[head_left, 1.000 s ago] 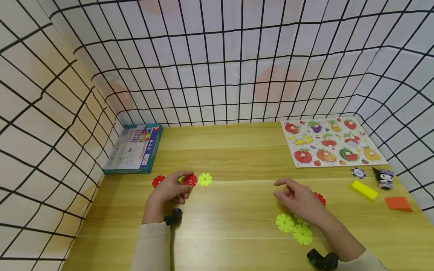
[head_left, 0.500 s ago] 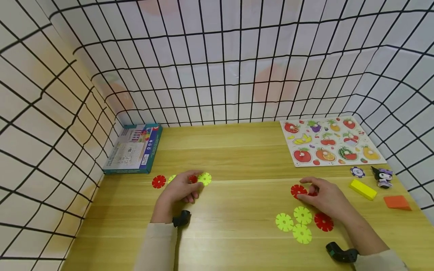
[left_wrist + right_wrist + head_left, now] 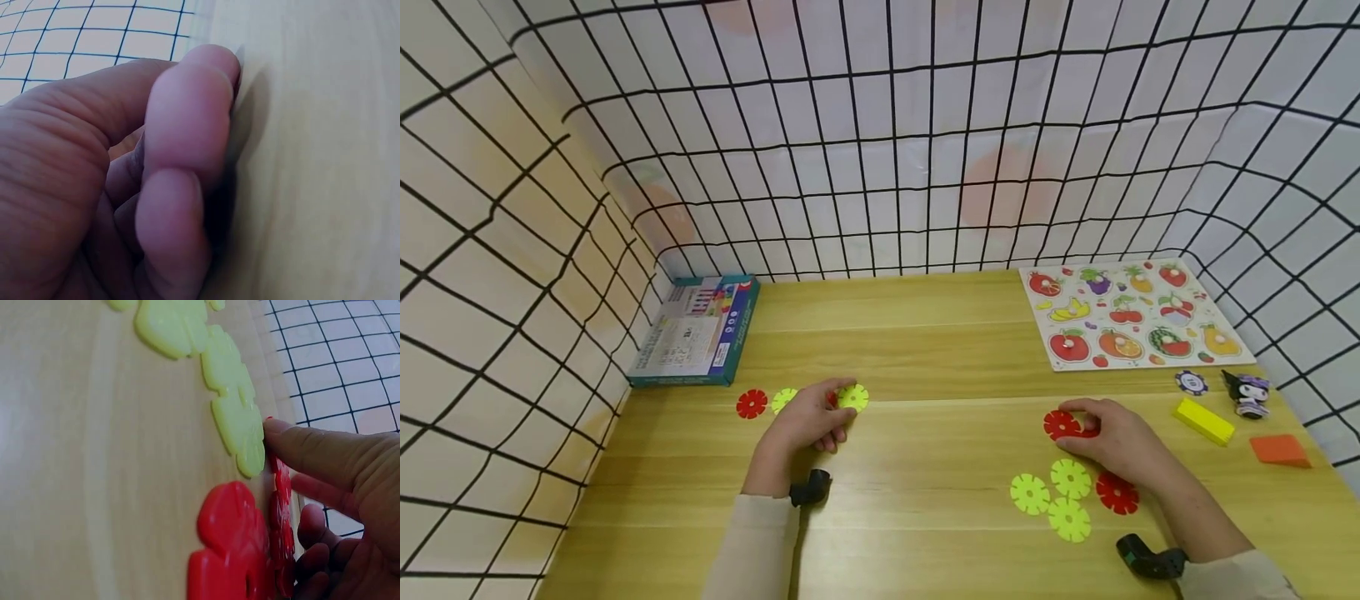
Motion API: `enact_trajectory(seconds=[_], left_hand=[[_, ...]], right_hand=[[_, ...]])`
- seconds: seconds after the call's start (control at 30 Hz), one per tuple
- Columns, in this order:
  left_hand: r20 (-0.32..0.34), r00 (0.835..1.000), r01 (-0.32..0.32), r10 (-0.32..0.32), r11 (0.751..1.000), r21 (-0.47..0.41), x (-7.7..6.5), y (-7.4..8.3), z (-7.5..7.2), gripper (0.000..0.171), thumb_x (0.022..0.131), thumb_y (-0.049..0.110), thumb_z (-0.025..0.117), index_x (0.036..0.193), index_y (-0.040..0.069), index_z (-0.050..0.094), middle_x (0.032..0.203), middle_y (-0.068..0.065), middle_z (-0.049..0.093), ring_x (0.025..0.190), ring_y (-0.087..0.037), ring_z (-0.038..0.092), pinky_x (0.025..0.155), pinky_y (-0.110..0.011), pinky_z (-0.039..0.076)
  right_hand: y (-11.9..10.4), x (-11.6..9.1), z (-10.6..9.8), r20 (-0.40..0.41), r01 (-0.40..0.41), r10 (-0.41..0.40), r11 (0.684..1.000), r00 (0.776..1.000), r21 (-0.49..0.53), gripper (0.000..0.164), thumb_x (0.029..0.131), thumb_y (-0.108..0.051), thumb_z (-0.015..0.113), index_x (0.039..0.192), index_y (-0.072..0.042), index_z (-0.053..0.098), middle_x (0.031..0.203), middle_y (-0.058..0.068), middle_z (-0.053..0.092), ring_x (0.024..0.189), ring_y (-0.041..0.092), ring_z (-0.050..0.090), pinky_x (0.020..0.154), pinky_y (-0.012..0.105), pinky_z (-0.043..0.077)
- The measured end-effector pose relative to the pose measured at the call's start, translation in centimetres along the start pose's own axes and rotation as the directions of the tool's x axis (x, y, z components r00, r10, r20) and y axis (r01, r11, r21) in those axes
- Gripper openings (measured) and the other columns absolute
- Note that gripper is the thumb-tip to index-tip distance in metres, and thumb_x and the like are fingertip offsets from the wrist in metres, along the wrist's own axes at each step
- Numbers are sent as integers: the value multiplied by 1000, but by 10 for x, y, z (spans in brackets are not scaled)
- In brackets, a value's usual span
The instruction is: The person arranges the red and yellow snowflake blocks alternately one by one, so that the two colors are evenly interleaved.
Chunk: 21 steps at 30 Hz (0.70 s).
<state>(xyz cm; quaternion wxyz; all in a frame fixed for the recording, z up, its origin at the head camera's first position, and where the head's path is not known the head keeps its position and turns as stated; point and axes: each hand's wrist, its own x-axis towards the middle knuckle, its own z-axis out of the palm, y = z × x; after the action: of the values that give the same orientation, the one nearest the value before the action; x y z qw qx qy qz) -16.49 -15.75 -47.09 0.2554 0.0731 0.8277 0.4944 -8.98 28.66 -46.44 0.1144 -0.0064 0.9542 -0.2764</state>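
Note:
My left hand (image 3: 805, 415) pinches the rim of a yellow notched plastic disc (image 3: 854, 398) between thumb and index finger. That disc ends a row on the table; a red disc (image 3: 831, 400) beside it is mostly covered by the hand. Further left lie a yellow disc (image 3: 783, 400) and a red disc (image 3: 752, 404). In the left wrist view the curled fingers (image 3: 187, 119) hide the disc. My right hand (image 3: 1116, 437) pinches a flat red disc (image 3: 1060, 425) by its edges, and a second red one (image 3: 1090, 429) shows partly under the palm.
Three yellow discs (image 3: 1069, 518) and a red disc (image 3: 1117, 493) lie in front of my right hand. A fruit puzzle board (image 3: 1138, 317), a poker chip (image 3: 1191, 382), a figurine (image 3: 1250, 394), a yellow block (image 3: 1204, 421) and an orange wedge (image 3: 1280, 450) lie right. A box (image 3: 696, 329) sits back left.
My left hand has slid right along the row, from the red disc to the yellow one. My right hand has moved right onto the red discs, uncovering the yellow and red discs in front.

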Motion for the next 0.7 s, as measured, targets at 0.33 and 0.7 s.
enact_trajectory(seconds=[0.33, 0.7], left_hand=[[-9, 1000, 15, -15, 1000, 8, 0, -1, -2, 55, 87, 25, 66, 137, 26, 43, 63, -14, 62, 45, -25, 58, 45, -37, 52], [0, 1000, 6, -6, 1000, -4, 0, -2, -1, 55, 87, 24, 66, 137, 26, 43, 63, -15, 61, 44, -25, 57, 44, -37, 51]], right_hand=[[-5, 2, -1, 9, 5, -6, 1000, 1000, 16, 58, 75, -47, 72, 120, -14, 57, 97, 10, 50, 85, 26, 44, 67, 37, 37], [-14, 2, -2, 9, 36, -37, 999, 999, 33, 49, 76, -39, 74, 115, -19, 51, 91, 5, 51, 78, 21, 45, 61, 31, 38]])
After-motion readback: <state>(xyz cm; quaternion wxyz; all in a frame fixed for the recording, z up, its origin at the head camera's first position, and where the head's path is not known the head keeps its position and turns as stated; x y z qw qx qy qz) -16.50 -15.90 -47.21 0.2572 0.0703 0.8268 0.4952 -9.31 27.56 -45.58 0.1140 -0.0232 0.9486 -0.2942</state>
